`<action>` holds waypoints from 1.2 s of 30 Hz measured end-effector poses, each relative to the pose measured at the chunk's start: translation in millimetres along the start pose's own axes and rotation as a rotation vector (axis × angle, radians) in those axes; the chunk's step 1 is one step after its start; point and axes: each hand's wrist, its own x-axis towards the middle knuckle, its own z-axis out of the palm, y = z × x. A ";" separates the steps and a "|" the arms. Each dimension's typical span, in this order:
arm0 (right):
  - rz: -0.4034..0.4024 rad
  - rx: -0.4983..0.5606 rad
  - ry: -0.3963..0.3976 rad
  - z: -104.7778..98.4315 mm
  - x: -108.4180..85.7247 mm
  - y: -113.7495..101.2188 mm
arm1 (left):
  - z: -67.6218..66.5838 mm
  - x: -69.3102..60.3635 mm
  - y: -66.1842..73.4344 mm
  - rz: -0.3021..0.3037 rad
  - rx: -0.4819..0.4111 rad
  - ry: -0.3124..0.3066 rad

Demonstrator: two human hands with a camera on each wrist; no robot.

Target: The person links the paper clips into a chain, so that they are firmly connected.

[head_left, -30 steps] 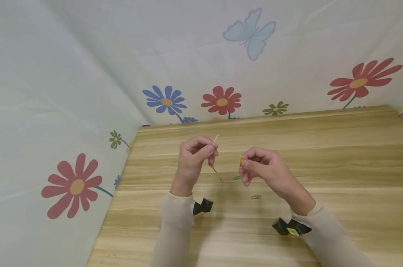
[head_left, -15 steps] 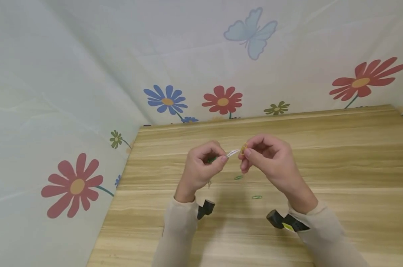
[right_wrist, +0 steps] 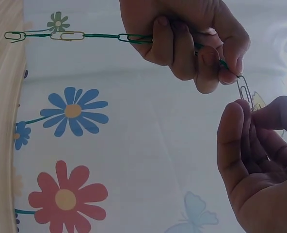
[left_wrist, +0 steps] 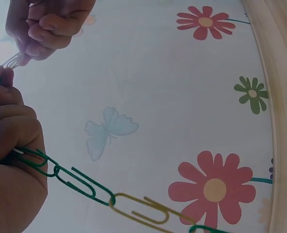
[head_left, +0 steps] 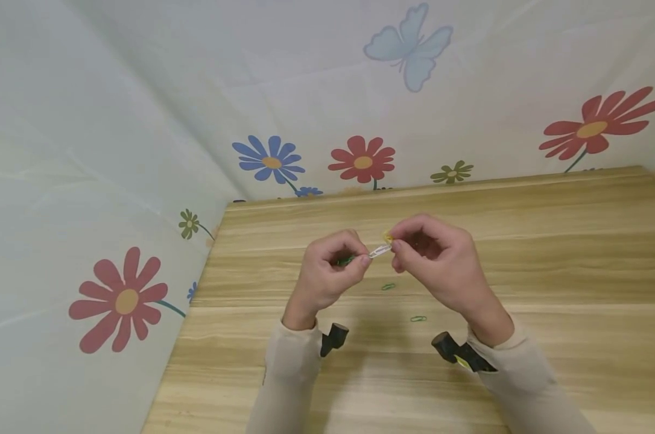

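Paper-clip chain [right_wrist: 102,35] trails from the left hand [head_left: 327,271], whose fingers curl around part of it while thumb and fingertip pinch one end of a white clip [head_left: 379,251]. From the head, only a bit of green shows within that hand; both wrist views reveal the length trailing out past the little finger, green clips with a yellow link [right_wrist: 68,32] among them. The right wrist view takes in the far end, which the left wrist view cuts off at its edge.

The right hand [head_left: 438,262] pinches a loose yellow clip [head_left: 387,238] between thumb and fingertips, right at the white clip's other end. This yellow is plainest from the head; whether it is hooked through the white, I cannot tell.

Only the head view shows two green clips lying on the worktop [head_left: 550,253], the nearer [head_left: 418,319] and the farther [head_left: 388,286], below the raised hands, and the black wrist devices [head_left: 335,337] at both cuffs.
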 end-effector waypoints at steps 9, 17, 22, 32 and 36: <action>-0.023 -0.114 -0.060 -1.0 -0.7 0.2 | -0.6 0.0 -1.2 0.051 0.011 0.066; -0.056 -0.216 -0.069 -4.3 -0.2 -1.6 | -2.2 3.0 0.1 0.099 -0.032 0.156; -0.106 -0.258 -0.026 -8.2 1.3 -5.2 | -8.4 0.7 0.6 0.005 -0.028 0.043; -0.098 -0.279 -0.007 -13.0 3.6 -10.3 | -11.0 -1.9 -1.7 -0.198 -0.007 -0.092; -0.080 -0.279 -0.003 -13.3 2.7 -10.1 | -10.4 -2.5 -3.3 -0.214 -0.010 -0.096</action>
